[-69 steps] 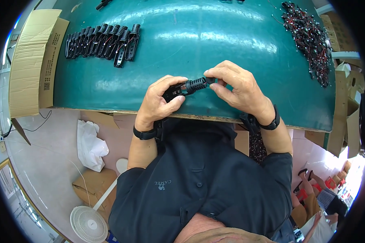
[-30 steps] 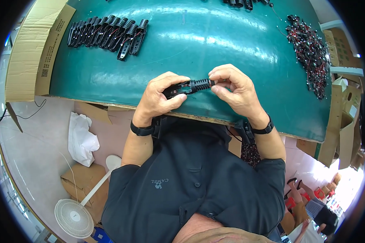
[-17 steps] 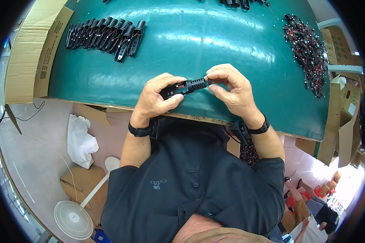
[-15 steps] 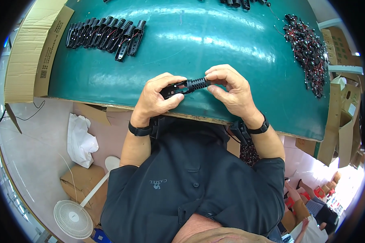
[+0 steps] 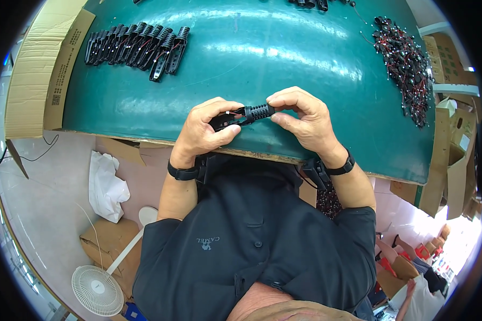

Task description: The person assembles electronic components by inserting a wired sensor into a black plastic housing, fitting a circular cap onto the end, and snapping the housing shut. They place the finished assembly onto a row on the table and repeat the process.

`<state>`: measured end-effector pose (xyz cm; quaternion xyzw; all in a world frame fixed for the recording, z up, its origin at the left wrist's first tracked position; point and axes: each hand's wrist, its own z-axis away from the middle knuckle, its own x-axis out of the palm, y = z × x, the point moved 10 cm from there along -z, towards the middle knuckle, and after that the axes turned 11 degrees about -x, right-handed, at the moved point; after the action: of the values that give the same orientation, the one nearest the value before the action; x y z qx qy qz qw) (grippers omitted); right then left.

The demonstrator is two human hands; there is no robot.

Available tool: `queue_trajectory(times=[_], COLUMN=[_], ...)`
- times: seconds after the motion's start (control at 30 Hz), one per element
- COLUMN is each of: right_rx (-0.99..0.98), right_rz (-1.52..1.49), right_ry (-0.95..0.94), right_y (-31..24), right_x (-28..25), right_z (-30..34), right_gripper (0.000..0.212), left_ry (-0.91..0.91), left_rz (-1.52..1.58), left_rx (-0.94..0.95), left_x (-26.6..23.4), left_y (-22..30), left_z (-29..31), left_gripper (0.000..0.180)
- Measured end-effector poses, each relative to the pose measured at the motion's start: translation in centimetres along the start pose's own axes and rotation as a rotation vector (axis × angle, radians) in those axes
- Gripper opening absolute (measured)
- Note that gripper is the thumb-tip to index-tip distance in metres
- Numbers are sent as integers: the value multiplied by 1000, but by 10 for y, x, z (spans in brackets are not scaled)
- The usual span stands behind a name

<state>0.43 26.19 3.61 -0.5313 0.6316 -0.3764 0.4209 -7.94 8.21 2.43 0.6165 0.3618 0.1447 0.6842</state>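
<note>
Above the near edge of the green table, I hold a black plastic housing [image 5: 258,113] with a ribbed neck and an open body showing a bit of red wire. My left hand [image 5: 208,125] is wrapped around the wide body end, thumb below and fingers above. At the other end, my right hand [image 5: 304,117] pinches the tip of the ribbed neck between thumb and fingertips. Whether the right fingers also hold a small part there is hidden. A row of similar black housings [image 5: 136,45] with red wires lies at the far left of the table.
A heap of small black parts with red wires [image 5: 404,69] covers the table's right side. More black pieces [image 5: 310,4] lie at the far edge. Cardboard boxes stand left [image 5: 64,69] and right [image 5: 447,160] of the table [image 5: 305,59]. A white fan [image 5: 97,290] stands on the floor.
Both hands and the housing have shifted very slightly to the left; the grip looks the same. The view has moved a little.
</note>
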Motion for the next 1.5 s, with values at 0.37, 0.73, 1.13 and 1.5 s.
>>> queue_trajectory(times=[0.37, 0.73, 1.13, 1.5], right_rx=[-122, -128, -149, -66], right_rz=[71, 317, 250, 219], right_ry=[9, 168, 138, 218], right_y=[-12, -22, -15, -19], right_x=[2, 26, 37, 20], right_z=[-1, 22, 31, 44], right_gripper=[28, 53, 63, 56], left_ry=[-26, 36, 6, 89], left_rz=[25, 106, 43, 2], left_rx=[-22, -85, -63, -213], left_x=[0, -7, -6, -26], left_y=[-2, -15, -10, -8], left_z=[1, 4, 4, 4], left_gripper=[41, 42, 41, 43])
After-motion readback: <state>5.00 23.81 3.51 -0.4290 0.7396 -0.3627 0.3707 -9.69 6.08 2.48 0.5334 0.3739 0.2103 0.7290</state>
